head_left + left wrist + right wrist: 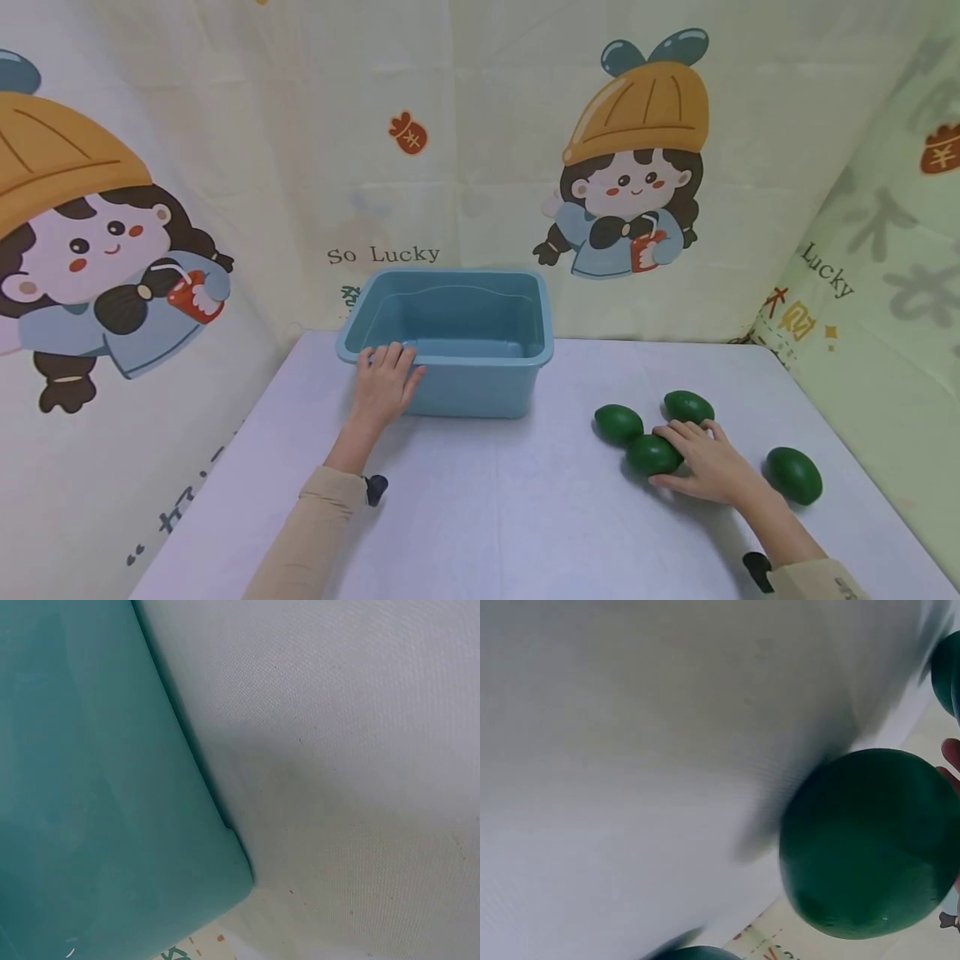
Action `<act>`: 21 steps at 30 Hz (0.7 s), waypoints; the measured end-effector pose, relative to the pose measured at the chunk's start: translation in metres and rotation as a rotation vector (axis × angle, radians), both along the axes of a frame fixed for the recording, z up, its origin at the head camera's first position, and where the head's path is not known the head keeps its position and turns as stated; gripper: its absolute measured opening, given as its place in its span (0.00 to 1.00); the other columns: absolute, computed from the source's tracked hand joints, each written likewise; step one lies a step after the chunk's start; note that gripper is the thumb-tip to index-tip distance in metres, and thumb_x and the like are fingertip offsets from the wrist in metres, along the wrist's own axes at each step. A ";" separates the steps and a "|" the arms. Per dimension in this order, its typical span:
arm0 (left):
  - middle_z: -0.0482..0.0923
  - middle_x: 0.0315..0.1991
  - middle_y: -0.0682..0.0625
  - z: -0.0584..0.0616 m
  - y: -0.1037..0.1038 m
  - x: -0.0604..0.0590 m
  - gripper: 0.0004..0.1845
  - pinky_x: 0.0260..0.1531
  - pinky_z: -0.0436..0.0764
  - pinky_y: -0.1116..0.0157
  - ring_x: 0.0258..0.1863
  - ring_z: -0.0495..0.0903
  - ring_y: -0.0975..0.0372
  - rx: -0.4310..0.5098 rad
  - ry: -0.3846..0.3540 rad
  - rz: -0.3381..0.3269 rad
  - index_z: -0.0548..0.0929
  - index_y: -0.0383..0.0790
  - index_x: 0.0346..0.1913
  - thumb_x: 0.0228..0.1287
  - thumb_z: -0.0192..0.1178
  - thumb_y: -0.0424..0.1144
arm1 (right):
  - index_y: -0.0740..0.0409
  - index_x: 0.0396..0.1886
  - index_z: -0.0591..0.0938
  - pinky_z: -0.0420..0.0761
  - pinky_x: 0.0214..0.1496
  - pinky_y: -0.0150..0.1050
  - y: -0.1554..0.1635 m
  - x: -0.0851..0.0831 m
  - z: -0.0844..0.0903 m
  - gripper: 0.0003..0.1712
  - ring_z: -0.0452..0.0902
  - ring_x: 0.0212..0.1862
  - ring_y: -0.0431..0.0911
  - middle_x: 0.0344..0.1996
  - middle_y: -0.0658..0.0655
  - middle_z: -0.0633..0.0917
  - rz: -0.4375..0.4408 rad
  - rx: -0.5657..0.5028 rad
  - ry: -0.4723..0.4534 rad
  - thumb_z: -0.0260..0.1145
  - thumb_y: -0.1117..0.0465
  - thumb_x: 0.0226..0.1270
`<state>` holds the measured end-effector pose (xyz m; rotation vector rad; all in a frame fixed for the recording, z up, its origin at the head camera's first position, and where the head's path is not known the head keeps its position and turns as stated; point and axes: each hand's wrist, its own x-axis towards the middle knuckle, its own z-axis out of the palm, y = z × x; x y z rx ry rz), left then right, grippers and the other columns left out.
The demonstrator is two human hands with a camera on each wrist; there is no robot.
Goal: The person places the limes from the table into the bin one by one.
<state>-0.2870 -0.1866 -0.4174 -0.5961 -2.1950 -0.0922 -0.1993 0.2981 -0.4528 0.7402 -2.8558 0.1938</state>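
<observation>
Several dark green, egg-shaped fruits lie on the white table (487,517) at the right. My right hand (684,458) grips the middle fruit (647,454), thumb in front and fingers over its top; the right wrist view shows this fruit (862,840) close up with a fingertip (952,754) at its edge. Two more fruits (618,423) (688,406) lie just beyond it, and another fruit (793,475) lies right of my wrist. My left hand (388,371) rests flat against the front left wall of a blue plastic bin (480,387), fingertips at its rim. The bin wall (90,787) fills the left wrist view.
The bin looks empty inside and stands at the table's far middle, against a cartoon-printed cloth backdrop (465,150). The cloth also closes off the right side (885,333). Bare white tabletop (360,750) lies between my two arms.
</observation>
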 end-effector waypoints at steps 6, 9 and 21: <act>0.66 0.35 0.44 0.001 0.001 0.001 0.28 0.43 0.62 0.49 0.35 0.65 0.52 0.000 -0.001 -0.009 0.72 0.38 0.43 0.72 0.27 0.56 | 0.60 0.52 0.75 0.56 0.52 0.57 -0.001 -0.002 0.007 0.42 0.70 0.51 0.54 0.48 0.60 0.76 0.002 -0.006 -0.005 0.66 0.33 0.45; 0.66 0.35 0.44 0.001 0.001 0.001 0.28 0.43 0.62 0.50 0.35 0.65 0.52 -0.006 0.003 0.001 0.72 0.38 0.43 0.72 0.26 0.56 | 0.60 0.53 0.75 0.55 0.54 0.58 -0.003 -0.002 0.011 0.43 0.70 0.53 0.55 0.49 0.61 0.76 0.002 -0.011 -0.013 0.66 0.33 0.46; 0.65 0.34 0.45 0.002 0.002 0.001 0.27 0.42 0.62 0.51 0.33 0.64 0.53 -0.014 0.040 -0.003 0.71 0.38 0.43 0.72 0.28 0.56 | 0.61 0.52 0.74 0.60 0.52 0.56 -0.009 -0.004 0.027 0.42 0.70 0.53 0.57 0.48 0.62 0.77 0.036 0.000 0.089 0.69 0.36 0.44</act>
